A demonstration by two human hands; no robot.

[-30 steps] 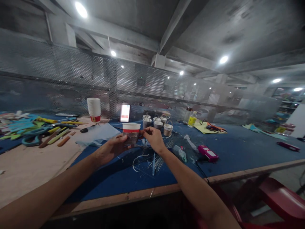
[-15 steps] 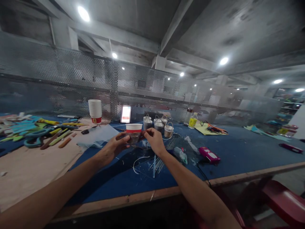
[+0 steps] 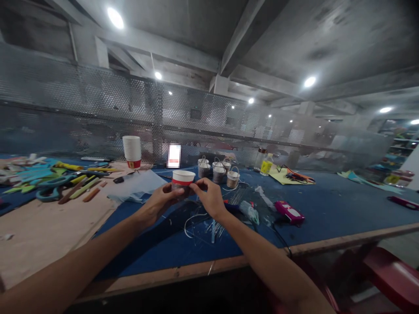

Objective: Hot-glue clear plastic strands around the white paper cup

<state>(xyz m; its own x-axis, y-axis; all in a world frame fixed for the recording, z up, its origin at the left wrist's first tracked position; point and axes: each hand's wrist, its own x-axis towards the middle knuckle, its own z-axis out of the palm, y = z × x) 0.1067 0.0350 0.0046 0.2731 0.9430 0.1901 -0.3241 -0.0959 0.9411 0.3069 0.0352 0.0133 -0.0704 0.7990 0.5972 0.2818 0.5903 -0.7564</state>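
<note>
A small paper cup (image 3: 182,178) with a red band under its white rim is held up over the blue table (image 3: 327,209). My left hand (image 3: 162,201) wraps around its left side and bottom. My right hand (image 3: 209,197) pinches at the cup's right side with thumb and forefinger; what sits between those fingertips is too small to make out. Below the hands lie thin clear sticks and a white wire loop (image 3: 203,224) on the mat.
Several small handled cups (image 3: 218,170) stand behind the hands. A stack of white paper cups (image 3: 132,151) is at back left, beside scattered coloured tools (image 3: 55,183). A pink device (image 3: 290,212) with a cable lies right. A perforated metal screen (image 3: 98,113) runs behind the table. A red chair (image 3: 386,274) stands at lower right.
The cup and both hands have risen slightly. My right fingers moved from the cup's lower side up to just under its red band.
</note>
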